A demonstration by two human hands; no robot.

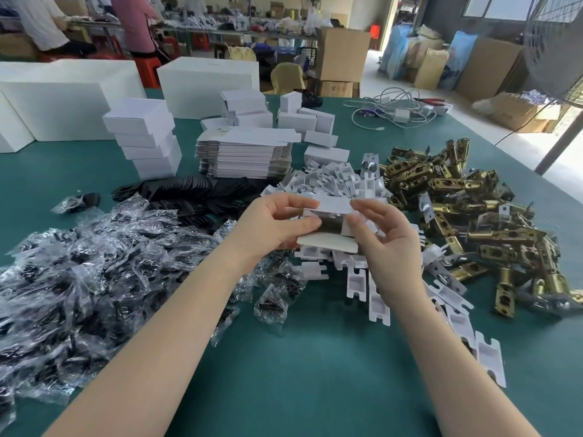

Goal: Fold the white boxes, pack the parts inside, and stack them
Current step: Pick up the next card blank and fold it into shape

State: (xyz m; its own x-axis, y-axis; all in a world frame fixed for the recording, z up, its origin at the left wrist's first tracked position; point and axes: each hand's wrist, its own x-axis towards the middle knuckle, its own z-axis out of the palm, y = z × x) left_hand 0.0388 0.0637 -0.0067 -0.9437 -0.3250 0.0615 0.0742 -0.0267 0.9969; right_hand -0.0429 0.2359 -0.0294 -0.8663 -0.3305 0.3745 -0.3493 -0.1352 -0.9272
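Both forearms reach in over the green bench (315, 373). Left hand (268, 228) and right hand (383, 244) hold one small white box (328, 244) between them, above the bench: each grip has curled fingers pinching it, top flap up, dark part showing inside. Bagged black parts (79, 279) heaped left, brass latches (473, 222) right, white plastic inserts (334, 184) behind the hands. Flat box blanks (246, 156) and folded boxes (145, 140) stacked further back.

White cables (391, 110) on green table (315, 357); brown cartons (342, 55) behind; fan (555, 48) right.
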